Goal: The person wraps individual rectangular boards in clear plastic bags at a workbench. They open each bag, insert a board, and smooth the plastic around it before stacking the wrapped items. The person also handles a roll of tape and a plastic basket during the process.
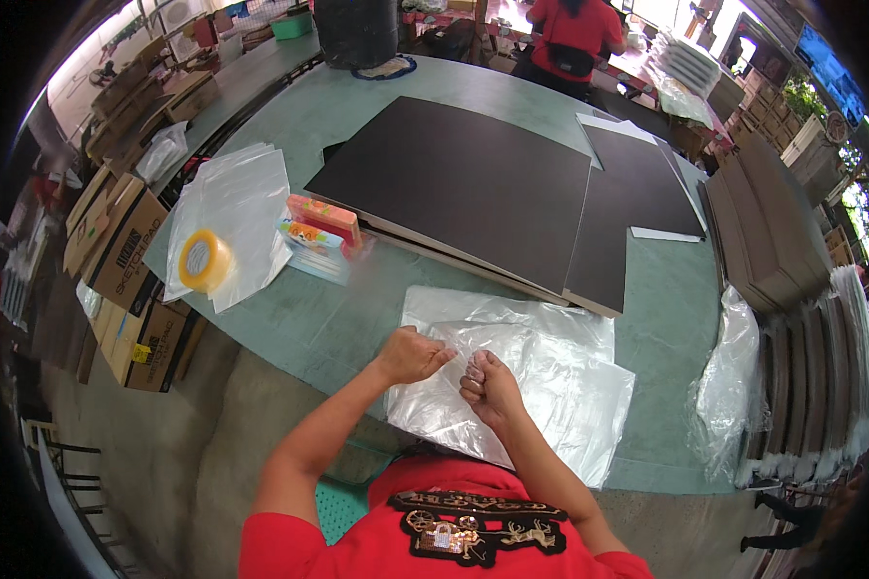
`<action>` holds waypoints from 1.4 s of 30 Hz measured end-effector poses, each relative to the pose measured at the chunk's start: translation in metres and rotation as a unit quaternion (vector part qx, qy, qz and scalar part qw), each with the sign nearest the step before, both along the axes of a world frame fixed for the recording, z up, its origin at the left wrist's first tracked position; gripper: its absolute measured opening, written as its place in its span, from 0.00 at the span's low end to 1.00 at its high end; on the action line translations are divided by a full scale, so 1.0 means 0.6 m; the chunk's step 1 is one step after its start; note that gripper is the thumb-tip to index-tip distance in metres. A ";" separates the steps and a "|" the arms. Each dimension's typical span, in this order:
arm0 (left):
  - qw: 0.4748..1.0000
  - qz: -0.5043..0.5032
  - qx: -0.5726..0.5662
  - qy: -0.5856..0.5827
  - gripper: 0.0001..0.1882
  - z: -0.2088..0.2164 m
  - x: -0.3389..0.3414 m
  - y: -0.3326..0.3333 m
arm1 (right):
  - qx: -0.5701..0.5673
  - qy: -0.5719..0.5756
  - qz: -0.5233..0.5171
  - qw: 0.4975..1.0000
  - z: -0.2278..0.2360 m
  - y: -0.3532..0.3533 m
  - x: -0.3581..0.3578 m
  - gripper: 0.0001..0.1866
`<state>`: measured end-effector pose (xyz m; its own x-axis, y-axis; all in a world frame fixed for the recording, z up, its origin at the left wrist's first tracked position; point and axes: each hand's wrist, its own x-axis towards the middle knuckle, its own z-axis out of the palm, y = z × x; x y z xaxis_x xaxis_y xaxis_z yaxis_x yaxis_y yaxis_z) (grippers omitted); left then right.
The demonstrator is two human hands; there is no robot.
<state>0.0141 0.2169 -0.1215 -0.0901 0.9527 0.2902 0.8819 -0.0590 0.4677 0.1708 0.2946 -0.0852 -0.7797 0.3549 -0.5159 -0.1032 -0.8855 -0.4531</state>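
Observation:
Clear plastic bags (560,410) lie in a loose pile at the table's near edge, in front of me. Over this pile my left hand (415,355) is closed, its fingers pinching the edge of the top bag. Close beside it, my right hand (490,388) is curled shut on the same bag, thumb upward. The plastic between the two hands looks gathered and creased. Just beyond the pile lies a stack of large black boards (454,183), with more black boards (628,193) to its right.
On the left are flat plastic bags (251,193), a roll of yellow tape (206,261) and small coloured boxes (323,222). Cardboard boxes (130,241) stand off the left edge. Wrapped board stacks (811,386) stand at right. A person in red (574,39) is beyond the green table (666,405).

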 end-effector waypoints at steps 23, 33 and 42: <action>0.917 -0.084 -0.286 -0.266 0.14 0.125 0.041 0.012 | 0.135 -0.087 0.050 0.986 -0.033 0.026 0.021 0.12; 0.898 0.054 -0.094 -0.427 0.09 0.053 0.025 -0.014 | 0.334 -0.077 0.314 0.885 -0.003 0.018 0.015 0.15; 0.862 0.455 0.170 -0.146 0.06 -0.057 0.005 0.089 | 0.166 -0.169 0.151 0.960 0.004 -0.030 0.018 0.10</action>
<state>0.0172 0.2703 -0.1558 -0.8714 0.3133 0.3775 0.4834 0.4166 0.7699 0.1818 0.2768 -0.0825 -0.6815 0.3273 -0.6546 0.3381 -0.6525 -0.6782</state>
